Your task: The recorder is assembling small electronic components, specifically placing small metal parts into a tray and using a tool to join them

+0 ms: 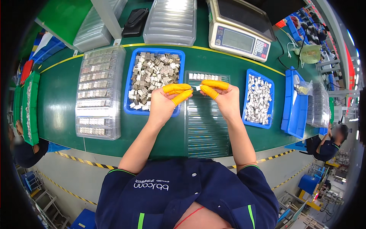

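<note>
Yellow finger cots cover the fingertips of both my hands, which meet above a clear ribbed plastic tray (207, 126). My right hand (225, 100) pinches a small white part (198, 87) between thumb and finger. My left hand (166, 102) is closed in a pinch close beside that part; what sits in its fingertips is too small to make out. A short row of white-faced parts (204, 76) lies in the tray's far slot. To the left, a blue bin (127, 91) holds a heap of small metal-cased parts (156, 70). Small white parts (258, 100) fill a blue bin (244, 114) on the right.
A filled clear tray stack (98, 114) lies at the left. Clear trays (170, 23), a black case (135, 22) and a digital scale (238, 40) stand at the back. Another blue bin (292, 110) is far right, a green bin (33, 110) far left. People sit at both sides.
</note>
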`<action>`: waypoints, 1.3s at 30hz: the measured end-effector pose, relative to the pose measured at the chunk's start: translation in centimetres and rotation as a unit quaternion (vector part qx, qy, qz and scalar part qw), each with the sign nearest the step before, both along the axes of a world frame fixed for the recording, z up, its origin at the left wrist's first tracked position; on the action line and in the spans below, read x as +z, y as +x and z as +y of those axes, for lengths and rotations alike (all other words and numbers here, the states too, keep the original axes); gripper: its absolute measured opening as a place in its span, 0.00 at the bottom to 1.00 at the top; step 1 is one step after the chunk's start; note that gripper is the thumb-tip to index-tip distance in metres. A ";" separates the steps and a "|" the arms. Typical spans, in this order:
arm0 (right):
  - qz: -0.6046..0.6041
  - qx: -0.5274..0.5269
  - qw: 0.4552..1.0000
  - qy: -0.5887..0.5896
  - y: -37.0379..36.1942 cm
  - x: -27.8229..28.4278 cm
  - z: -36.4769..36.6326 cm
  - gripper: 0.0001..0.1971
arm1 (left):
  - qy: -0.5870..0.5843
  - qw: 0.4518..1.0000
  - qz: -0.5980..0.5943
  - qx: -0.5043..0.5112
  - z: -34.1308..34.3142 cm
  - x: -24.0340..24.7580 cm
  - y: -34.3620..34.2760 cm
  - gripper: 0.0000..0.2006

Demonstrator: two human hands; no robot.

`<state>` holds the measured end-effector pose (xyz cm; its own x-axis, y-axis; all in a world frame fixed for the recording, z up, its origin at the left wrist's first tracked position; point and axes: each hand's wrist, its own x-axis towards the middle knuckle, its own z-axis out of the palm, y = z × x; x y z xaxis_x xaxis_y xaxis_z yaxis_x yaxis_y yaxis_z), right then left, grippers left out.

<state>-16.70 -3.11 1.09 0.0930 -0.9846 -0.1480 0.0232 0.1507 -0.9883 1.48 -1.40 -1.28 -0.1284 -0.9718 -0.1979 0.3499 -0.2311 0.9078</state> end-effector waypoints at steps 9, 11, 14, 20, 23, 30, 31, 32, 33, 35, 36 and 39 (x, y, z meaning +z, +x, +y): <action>0.068 0.015 0.997 -0.031 0.6 0.0 1.1 0.09 | -0.007 1.000 -0.018 -0.021 0.4 -0.3 -0.2 0.11; 0.091 -0.004 0.995 -0.047 0.7 0.0 1.7 0.09 | -0.017 0.999 -0.035 -0.015 0.4 -0.4 -0.4 0.11; 0.055 0.046 0.997 -0.032 -0.4 -0.1 1.8 0.09 | -0.010 0.998 -0.044 -0.041 0.6 -0.2 0.0 0.10; -0.106 0.121 0.977 0.142 -2.3 -1.1 2.3 0.09 | 0.036 0.986 0.028 -0.162 1.1 0.2 -0.5 0.10; -0.098 0.111 0.978 0.148 -2.4 -1.0 2.8 0.08 | 0.043 0.987 0.030 -0.149 1.3 0.2 -1.3 0.09; 0.107 0.015 0.992 -0.072 -1.9 -0.9 4.0 0.06 | 0.022 0.989 0.036 -0.140 1.5 -0.1 -2.4 0.11; 0.107 0.014 0.992 -0.072 -1.8 -1.0 4.1 0.06 | 0.050 0.990 0.054 -0.123 1.2 -0.1 -2.6 0.11; 0.217 -0.037 0.957 -0.187 -1.7 -1.0 4.1 0.08 | 0.077 0.989 0.072 -0.106 1.1 0.0 -2.8 0.12; 0.322 -0.088 0.895 -0.296 -1.8 -1.0 4.1 0.09 | 0.077 0.989 0.071 -0.107 1.1 0.1 -2.7 0.12; 0.354 -0.084 0.859 -0.360 -2.1 -1.5 3.9 0.10 | 0.155 0.976 0.089 -0.124 1.1 0.4 -2.4 0.13; 0.367 -0.069 0.842 -0.388 -2.0 -1.3 3.9 0.10 | 0.136 0.982 0.069 -0.113 1.2 0.4 -2.7 0.14; 0.375 -0.037 0.827 -0.418 -1.6 -0.7 4.2 0.10 | 0.104 0.990 0.055 -0.077 1.6 -0.1 -3.3 0.13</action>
